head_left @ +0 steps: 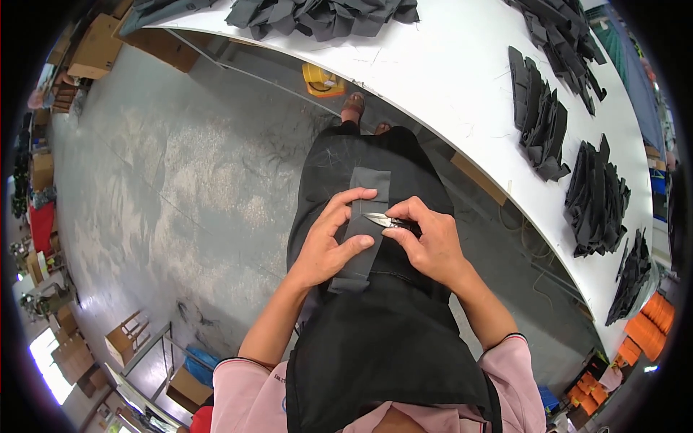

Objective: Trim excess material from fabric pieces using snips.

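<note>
A dark grey strip of fabric (pixel 371 180) lies lengthwise over my lap, on my black apron (pixel 390 325). My left hand (pixel 330 242) grips the strip from its left edge, with the index finger and thumb on top; its other fingers are partly hidden. My right hand (pixel 431 239) holds a pair of thread snips (pixel 380 219) between thumb and fingers. The snips' silver blades point left, over the middle of the strip, between my left index finger and thumb. Whether the blades touch a thread is too small to tell.
A white table (pixel 447 86) curves along the far and right side. Bundles of dark fabric pieces (pixel 317 18) lie on it, with more stacks (pixel 598 198) at the right. A yellow spool (pixel 321 79) stands beneath. Cardboard boxes (pixel 97 47) line the left, orange bundles (pixel 650 325) the right.
</note>
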### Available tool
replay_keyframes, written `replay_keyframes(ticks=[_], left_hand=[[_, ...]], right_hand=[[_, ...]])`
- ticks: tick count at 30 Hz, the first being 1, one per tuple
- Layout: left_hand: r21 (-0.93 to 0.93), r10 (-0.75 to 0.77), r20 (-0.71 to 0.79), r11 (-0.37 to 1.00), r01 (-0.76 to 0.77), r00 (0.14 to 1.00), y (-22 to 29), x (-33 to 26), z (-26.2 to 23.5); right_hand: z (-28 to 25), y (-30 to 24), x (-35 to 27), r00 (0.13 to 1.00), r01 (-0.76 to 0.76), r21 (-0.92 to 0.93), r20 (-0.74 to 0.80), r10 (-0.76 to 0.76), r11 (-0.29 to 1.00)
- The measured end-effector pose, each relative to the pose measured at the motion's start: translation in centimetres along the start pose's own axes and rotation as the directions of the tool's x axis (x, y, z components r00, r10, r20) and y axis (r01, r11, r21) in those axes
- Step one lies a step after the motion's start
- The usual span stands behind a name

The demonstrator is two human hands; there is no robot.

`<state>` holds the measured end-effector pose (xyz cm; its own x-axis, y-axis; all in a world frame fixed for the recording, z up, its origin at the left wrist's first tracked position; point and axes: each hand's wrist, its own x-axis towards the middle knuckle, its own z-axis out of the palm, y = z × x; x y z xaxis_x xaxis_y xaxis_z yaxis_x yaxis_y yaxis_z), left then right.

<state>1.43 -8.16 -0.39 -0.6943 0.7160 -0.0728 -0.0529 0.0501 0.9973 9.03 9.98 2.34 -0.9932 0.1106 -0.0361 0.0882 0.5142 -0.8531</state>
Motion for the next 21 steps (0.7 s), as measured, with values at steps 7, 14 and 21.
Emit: replay_keyframes(ticks=[7,14,21], left_hand=[[-0.029,-0.051,-0.097,0.998,0.049,0.994,-0.9,0.4,0.4],[-0.424,-0.531,-0.377,0.828,0.368,0.759,-2.4,3.7,-0.3],[-0.476,-0.585,-0.194,0.758,0.445,0.787,-0.5,4.2,0.3]], right_hand=[[2.4,1.3,-1.4,0.932,-0.221,0.589,-0.106,0.346,0.777],[1.3,-1.2,-3.3,0.97,0.127,0.141,-0.223,-0.094,0.982],[3.3,-0.9,-1.3,0.966,0.19,-0.057,-0.165,-0.197,0.98]])
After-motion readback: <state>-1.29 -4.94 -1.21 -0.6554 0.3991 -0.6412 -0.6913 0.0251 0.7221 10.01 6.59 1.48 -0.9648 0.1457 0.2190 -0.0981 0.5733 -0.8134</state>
